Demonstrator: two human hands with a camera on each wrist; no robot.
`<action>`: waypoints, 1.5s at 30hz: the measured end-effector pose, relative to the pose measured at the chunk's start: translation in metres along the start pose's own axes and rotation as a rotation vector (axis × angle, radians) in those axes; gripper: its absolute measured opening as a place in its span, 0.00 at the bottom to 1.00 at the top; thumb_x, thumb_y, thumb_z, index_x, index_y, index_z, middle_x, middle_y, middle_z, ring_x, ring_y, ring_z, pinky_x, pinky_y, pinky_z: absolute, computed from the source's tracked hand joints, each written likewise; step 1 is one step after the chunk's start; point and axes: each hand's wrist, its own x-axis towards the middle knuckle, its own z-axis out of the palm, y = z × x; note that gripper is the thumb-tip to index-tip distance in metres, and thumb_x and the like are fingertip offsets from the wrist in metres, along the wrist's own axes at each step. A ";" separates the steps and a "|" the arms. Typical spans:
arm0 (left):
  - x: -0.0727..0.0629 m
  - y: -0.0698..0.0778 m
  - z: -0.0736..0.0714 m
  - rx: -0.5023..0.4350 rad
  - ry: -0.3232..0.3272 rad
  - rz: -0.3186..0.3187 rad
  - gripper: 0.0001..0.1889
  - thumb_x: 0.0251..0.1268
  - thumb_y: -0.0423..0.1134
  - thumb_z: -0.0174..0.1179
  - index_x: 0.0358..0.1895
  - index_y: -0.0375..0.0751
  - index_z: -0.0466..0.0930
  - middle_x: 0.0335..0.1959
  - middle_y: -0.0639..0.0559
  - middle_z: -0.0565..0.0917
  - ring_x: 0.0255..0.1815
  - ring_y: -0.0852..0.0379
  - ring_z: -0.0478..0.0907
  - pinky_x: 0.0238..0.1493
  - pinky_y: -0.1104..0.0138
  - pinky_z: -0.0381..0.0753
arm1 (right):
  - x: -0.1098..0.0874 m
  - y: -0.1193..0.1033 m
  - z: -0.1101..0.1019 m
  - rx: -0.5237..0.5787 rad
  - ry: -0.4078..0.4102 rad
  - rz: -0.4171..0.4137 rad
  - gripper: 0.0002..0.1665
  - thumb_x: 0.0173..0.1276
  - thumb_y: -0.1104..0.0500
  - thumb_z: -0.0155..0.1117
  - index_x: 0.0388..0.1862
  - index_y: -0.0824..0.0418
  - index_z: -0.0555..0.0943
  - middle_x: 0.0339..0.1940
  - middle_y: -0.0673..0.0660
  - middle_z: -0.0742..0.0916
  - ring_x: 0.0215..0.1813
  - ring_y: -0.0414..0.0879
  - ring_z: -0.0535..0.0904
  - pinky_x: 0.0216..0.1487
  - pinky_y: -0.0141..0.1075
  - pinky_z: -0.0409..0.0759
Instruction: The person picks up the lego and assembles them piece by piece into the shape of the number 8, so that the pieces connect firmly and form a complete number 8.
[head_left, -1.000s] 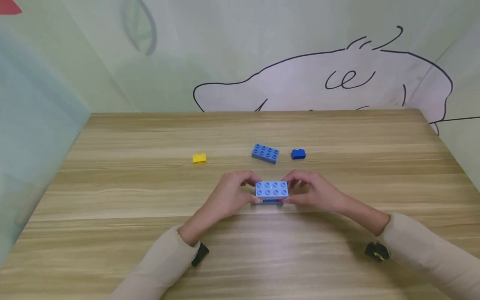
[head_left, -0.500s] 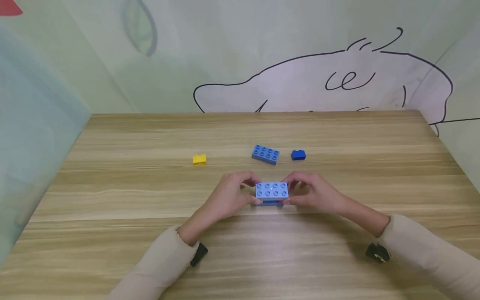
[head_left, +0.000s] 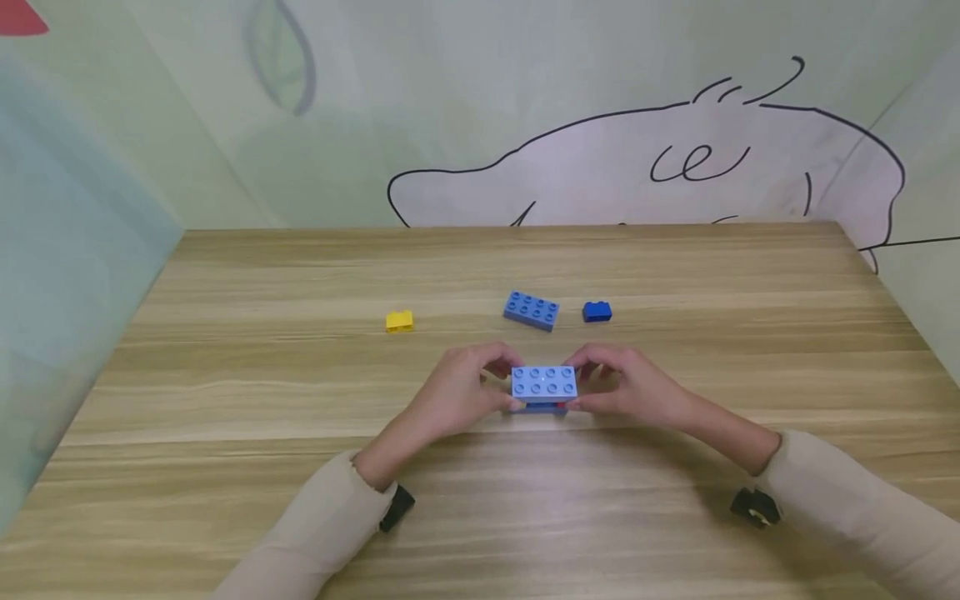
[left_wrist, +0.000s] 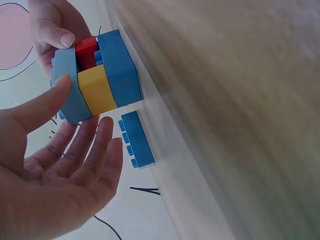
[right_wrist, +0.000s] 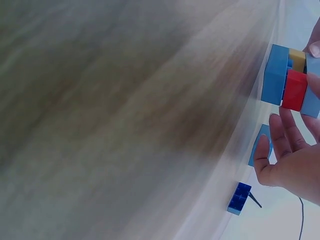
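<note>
In the head view a stack of toy building bricks stands on the table, between the two hands. On top lies a light blue brick (head_left: pixel 543 382) with two rows of studs. Beneath it, a yellow brick (left_wrist: pixel 97 90) and a red brick (right_wrist: pixel 295 91) sit apart, with a gap between them. A larger blue brick (left_wrist: pixel 120 67) forms the base. My left hand (head_left: pixel 465 387) pinches the left end of the light blue brick between thumb and fingers. At the opposite end, my right hand (head_left: pixel 630 383) grips the same brick. Fingers behind the stack are partly hidden in the head view.
Behind the stack lies a loose blue brick (head_left: pixel 531 311), turned slightly. To its right is a small dark blue brick (head_left: pixel 597 312), and farther left a small yellow brick (head_left: pixel 400 321). The wooden table (head_left: pixel 300 500) meets a wall (head_left: pixel 337 167) with line drawings at its far edge.
</note>
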 end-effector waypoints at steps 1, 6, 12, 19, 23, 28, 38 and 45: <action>0.000 0.000 0.000 -0.003 -0.001 -0.001 0.19 0.44 0.31 0.70 0.44 0.42 0.78 0.41 0.51 0.81 0.44 0.55 0.76 0.45 0.64 0.78 | 0.000 0.000 0.000 0.000 0.000 0.000 0.18 0.53 0.61 0.71 0.44 0.59 0.78 0.41 0.50 0.82 0.42 0.46 0.76 0.43 0.42 0.75; 0.000 -0.002 0.000 -0.021 -0.001 -0.021 0.19 0.44 0.30 0.70 0.44 0.41 0.78 0.41 0.51 0.81 0.43 0.56 0.76 0.42 0.68 0.78 | 0.001 -0.003 -0.001 -0.005 -0.016 0.024 0.20 0.53 0.61 0.71 0.45 0.58 0.78 0.42 0.49 0.82 0.43 0.45 0.75 0.44 0.42 0.75; 0.000 -0.001 0.000 -0.021 -0.007 -0.033 0.19 0.45 0.31 0.70 0.44 0.41 0.79 0.41 0.51 0.81 0.43 0.56 0.76 0.42 0.68 0.78 | 0.002 -0.003 -0.016 0.004 -0.151 0.013 0.21 0.59 0.58 0.66 0.51 0.60 0.76 0.48 0.52 0.81 0.47 0.48 0.74 0.47 0.44 0.74; 0.002 0.000 -0.001 -0.005 -0.016 -0.045 0.20 0.44 0.31 0.70 0.44 0.42 0.79 0.41 0.52 0.81 0.43 0.56 0.76 0.43 0.67 0.78 | 0.013 0.000 -0.050 0.026 -0.113 0.033 0.19 0.62 0.63 0.61 0.52 0.67 0.75 0.48 0.60 0.81 0.48 0.51 0.74 0.47 0.42 0.76; 0.002 0.000 -0.002 -0.007 -0.022 -0.056 0.20 0.44 0.32 0.70 0.45 0.42 0.79 0.41 0.52 0.80 0.44 0.56 0.76 0.43 0.67 0.78 | 0.020 0.009 -0.066 -0.072 -0.005 0.119 0.18 0.63 0.60 0.62 0.51 0.65 0.77 0.47 0.59 0.82 0.47 0.48 0.75 0.48 0.43 0.75; 0.001 0.000 -0.002 -0.019 -0.026 -0.056 0.20 0.45 0.31 0.70 0.45 0.42 0.79 0.42 0.52 0.80 0.44 0.55 0.76 0.43 0.67 0.78 | 0.026 0.026 -0.078 -0.131 0.028 0.222 0.21 0.65 0.57 0.59 0.54 0.66 0.75 0.50 0.62 0.80 0.49 0.52 0.73 0.51 0.47 0.73; 0.001 -0.001 -0.001 -0.029 -0.025 -0.052 0.18 0.45 0.32 0.70 0.44 0.42 0.79 0.41 0.53 0.81 0.42 0.56 0.76 0.42 0.67 0.77 | 0.036 0.046 -0.073 -0.133 0.033 0.321 0.22 0.67 0.56 0.57 0.56 0.67 0.73 0.48 0.64 0.78 0.49 0.55 0.71 0.47 0.45 0.72; 0.001 -0.001 -0.002 -0.025 -0.025 -0.052 0.19 0.45 0.32 0.70 0.44 0.43 0.79 0.41 0.53 0.81 0.42 0.56 0.76 0.42 0.67 0.77 | 0.042 0.053 -0.068 -0.170 0.043 0.306 0.17 0.65 0.60 0.59 0.50 0.68 0.77 0.41 0.61 0.78 0.40 0.51 0.70 0.36 0.38 0.71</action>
